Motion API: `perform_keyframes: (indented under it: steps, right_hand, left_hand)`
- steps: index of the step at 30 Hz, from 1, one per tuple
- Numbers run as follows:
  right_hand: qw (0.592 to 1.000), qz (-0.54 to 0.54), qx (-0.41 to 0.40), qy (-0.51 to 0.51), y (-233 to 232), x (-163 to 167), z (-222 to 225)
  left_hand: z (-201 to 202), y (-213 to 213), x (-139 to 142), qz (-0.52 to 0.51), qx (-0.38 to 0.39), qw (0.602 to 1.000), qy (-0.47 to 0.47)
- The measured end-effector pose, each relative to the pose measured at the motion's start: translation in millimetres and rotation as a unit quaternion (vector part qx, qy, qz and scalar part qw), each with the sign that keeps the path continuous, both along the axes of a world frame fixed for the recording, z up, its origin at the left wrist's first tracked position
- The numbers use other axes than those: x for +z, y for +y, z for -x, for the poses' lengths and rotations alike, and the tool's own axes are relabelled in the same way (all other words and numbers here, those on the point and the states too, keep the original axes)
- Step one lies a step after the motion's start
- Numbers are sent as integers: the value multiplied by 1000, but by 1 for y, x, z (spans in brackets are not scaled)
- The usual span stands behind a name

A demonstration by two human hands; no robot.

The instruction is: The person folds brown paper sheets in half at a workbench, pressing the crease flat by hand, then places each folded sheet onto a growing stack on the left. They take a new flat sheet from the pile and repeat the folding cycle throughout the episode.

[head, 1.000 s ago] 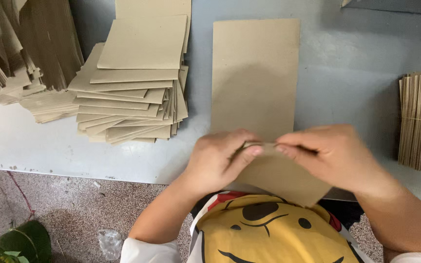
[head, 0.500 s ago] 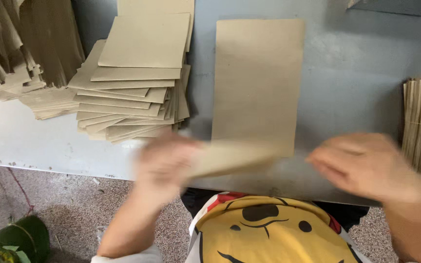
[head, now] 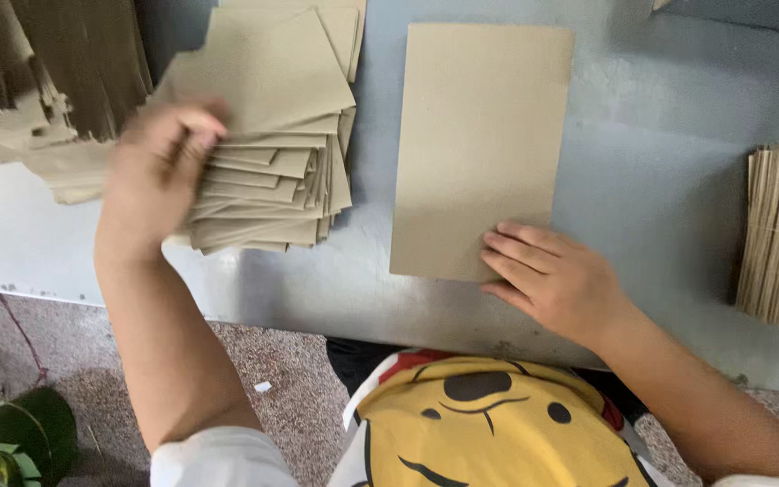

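Two hands work: the left hand (head: pixel 157 171) lays a folded card on the stack (head: pixel 272 162) by the table's (head: pixel 660 162) left edge, while the right hand (head: pixel 552 280), fingers spread, pins the flat card (head: pixel 475 144) mid-table.

Grey-blue table (head: pixel 678 135) with a worn front edge, standing on a speckled stone floor (head: pixel 47 343); soft daylight falls across it from above

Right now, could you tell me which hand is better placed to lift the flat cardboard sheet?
Probably the right hand: its fingers already rest on the flat cardboard sheet at its near corner, while the left hand is over the cardboard stack.
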State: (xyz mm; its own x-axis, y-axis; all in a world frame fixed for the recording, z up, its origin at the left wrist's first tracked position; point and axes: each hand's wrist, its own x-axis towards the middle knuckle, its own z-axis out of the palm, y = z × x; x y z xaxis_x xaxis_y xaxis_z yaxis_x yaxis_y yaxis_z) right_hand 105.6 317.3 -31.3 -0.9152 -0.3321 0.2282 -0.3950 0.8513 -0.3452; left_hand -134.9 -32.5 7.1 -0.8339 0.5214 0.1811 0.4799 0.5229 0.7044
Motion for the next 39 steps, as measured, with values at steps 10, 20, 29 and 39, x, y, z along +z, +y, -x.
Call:
perform_keyframes:
  steps: [10,20,29,39]
  right_hand:
    - [989,94,-16,-113,16,-2,6]
    - [982,151,46,-103,23,11,-10]
    - [948,212,30,-234,40,-8,0]
    - [892,343,-192,-224,50,-7,-14]
  left_hand:
    - [-52,44,2,78,-35,959,271]
    - [-115,106,-32,-2,-254,967,28]
    - [-121,102,-40,8,-236,972,-16]
    - [-123,108,-48,-3,-138,989,-46]
